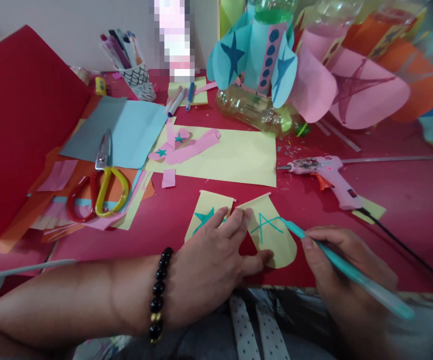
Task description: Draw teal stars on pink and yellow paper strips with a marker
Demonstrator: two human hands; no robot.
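My right hand [347,265] pinches a teal marker [351,270], its tip at the right end of a star outline on a pale yellow paper piece [280,245] with a rounded end. The outline is bare inside. Fingers spread, my left hand [216,250] lies flat across this piece and a second yellow paper piece [197,212], pressing both on the table. That second piece bears a filled teal star [204,218], partly hidden under my fingers.
Red-and-yellow scissors [104,185] lie left on paper scraps. A pink glue gun [325,172] with a black cord lies right. Behind are a yellow sheet [242,155], a clear bottle [252,110], a pen cup [137,80] and several paper-finned bottle rockets [265,60].
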